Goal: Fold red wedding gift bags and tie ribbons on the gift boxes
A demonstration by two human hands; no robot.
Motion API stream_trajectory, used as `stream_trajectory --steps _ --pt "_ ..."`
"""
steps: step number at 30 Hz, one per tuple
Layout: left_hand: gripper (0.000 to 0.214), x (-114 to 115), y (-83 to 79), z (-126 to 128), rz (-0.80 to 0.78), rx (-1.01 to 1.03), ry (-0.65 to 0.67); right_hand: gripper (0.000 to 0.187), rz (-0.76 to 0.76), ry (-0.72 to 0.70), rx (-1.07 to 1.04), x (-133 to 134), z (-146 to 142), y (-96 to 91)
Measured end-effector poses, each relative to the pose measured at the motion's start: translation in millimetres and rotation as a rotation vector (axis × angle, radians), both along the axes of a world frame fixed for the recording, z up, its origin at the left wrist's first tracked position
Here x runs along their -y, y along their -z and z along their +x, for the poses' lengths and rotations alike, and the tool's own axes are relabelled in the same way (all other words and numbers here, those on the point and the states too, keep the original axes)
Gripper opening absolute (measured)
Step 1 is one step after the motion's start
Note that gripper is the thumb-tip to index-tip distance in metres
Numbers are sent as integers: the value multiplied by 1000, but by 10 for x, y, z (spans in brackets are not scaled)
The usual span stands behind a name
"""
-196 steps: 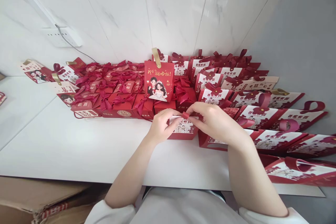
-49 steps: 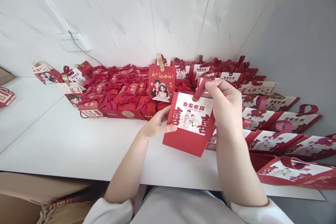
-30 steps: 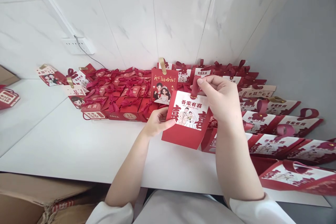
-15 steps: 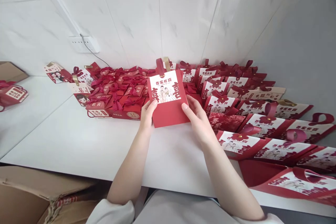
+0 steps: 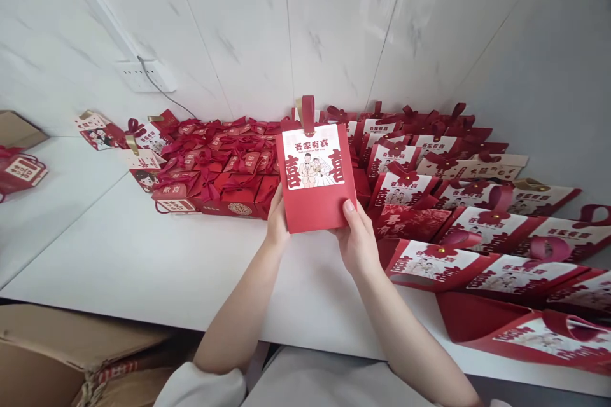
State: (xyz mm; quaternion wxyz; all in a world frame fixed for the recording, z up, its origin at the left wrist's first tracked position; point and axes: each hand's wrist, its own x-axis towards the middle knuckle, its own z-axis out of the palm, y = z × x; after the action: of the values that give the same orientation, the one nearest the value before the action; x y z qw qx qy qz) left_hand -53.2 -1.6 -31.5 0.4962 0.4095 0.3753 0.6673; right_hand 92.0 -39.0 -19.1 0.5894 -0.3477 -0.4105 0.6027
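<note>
A red wedding gift box (image 5: 321, 208) is held upright above the table, its front facing me. It bears a white panel with a drawn couple and has a ribbon loop at the top. My left hand (image 5: 277, 219) is closed on its lower left side, the fingers partly hidden behind it. At the lower right, my right hand (image 5: 358, 238) grips it with the thumb on the front and the other fingers behind. Rows of similar red gift boxes (image 5: 429, 261) stand to the right, and several bow-tied red boxes (image 5: 224, 172) are packed together behind to the left.
The white table (image 5: 157, 254) runs along a tiled wall (image 5: 238, 32) with a socket (image 5: 146, 76) and a cable. An open cardboard box (image 5: 42, 350) sits below the table's front edge at left. Another red box (image 5: 23, 172) lies at far left.
The gift box has shifted slightly right and turned more squarely towards me, both hands moving with it. My left thumb has slipped from its front to the side edge.
</note>
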Motion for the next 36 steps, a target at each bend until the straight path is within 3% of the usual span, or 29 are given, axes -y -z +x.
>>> stream_trajectory --steps 6,10,16,22,32,36 --pt "51 -33 -13 3 -42 61 25 44 -27 36 -176 -6 -9 23" --pt "38 -21 -77 -52 -70 -20 59 47 -58 65 -242 -18 -23 31" --pt "47 100 -137 -49 -38 106 294 55 -225 84 -370 -45 -25 30" --pt "50 129 -55 25 -100 247 418 49 -240 115 -422 -44 -43 15" --pt "53 187 -69 197 43 236 389 44 -257 186 -464 -40 -59 50" --pt "51 205 -34 309 96 362 159 33 -229 173 -509 -63 -95 92"
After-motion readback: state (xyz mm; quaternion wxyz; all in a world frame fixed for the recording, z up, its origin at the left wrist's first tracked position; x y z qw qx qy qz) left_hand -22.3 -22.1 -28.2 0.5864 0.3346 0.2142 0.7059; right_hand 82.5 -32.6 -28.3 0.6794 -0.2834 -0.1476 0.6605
